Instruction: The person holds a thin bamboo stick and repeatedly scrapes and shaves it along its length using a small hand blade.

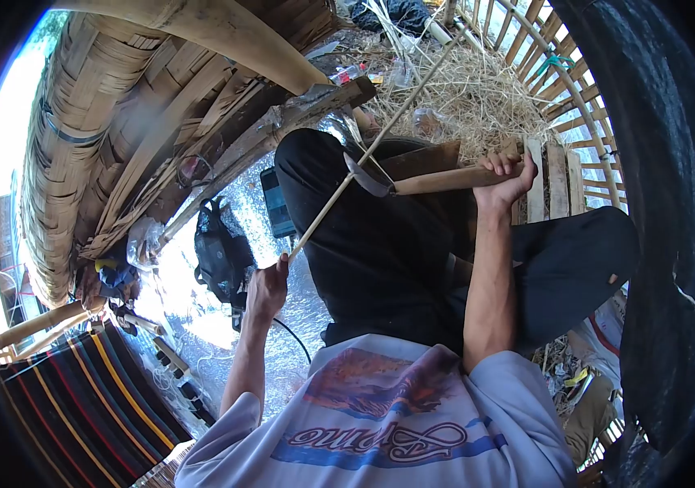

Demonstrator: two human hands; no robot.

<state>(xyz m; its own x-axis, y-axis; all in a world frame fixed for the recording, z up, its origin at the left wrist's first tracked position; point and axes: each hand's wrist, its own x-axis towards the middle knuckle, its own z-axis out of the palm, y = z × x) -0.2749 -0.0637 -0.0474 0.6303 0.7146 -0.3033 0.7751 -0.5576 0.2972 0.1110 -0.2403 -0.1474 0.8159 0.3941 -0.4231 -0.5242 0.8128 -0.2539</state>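
A long thin bamboo strip (321, 218) runs diagonally from my left hand (268, 289) up toward the top of the view. The fingers of that hand are closed on its lower end. My right hand (508, 180) is wrapped round the wooden handle (445, 180) of a knife. Its curved blade (368, 179) lies against the strip above my bent knee. A thin sliver stands off the strip beside the blade. Behind the handle is a flat piece of wood (421, 160), partly hidden.
Woven bamboo (91, 122) and a thick pole (225, 37) fill the upper left. Straw (486, 98) covers ground ahead, beside a slatted bamboo fence (579, 98). A black bag (219, 252) sits left on shiny sheeting; a striped cloth (91, 407) is lower left. Dark sheeting (665, 244) hangs right.
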